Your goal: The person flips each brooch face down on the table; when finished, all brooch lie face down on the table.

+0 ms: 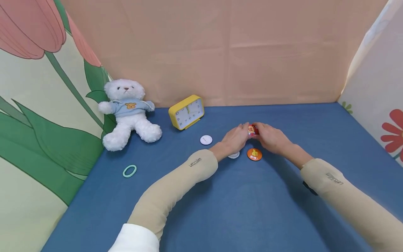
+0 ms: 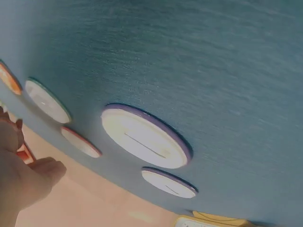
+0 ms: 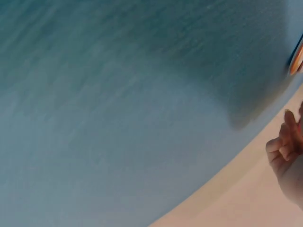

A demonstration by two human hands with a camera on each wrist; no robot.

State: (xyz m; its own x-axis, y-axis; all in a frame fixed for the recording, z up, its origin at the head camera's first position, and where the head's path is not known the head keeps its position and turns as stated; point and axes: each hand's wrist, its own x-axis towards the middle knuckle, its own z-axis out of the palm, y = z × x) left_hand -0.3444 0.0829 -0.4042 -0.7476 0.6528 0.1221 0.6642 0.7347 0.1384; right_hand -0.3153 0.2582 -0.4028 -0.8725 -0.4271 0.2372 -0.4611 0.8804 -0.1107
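A red pin badge [image 1: 251, 130] with yellow lettering is held up over the table between both hands. My left hand [image 1: 235, 138] pinches its left side, and my right hand [image 1: 272, 138] grips the right side, fingers covering part of it. Just below them lies an orange badge [image 1: 254, 154] with a yellow thumbs-up. A white badge [image 1: 234, 155] is half hidden under the left wrist. Farther left, another white badge [image 1: 206, 140] lies flat. From the left wrist, several round badges show, including a purple-rimmed white one [image 2: 144, 138] with a pin line across its back.
A yellow alarm clock [image 1: 187, 112] stands behind the badges. To its left sits a white teddy bear [image 1: 128, 110] in a blue hoodie. A mint-green ring [image 1: 129, 171] lies on the blue tabletop [image 1: 239, 210] at left. Fabric walls enclose the back and sides.
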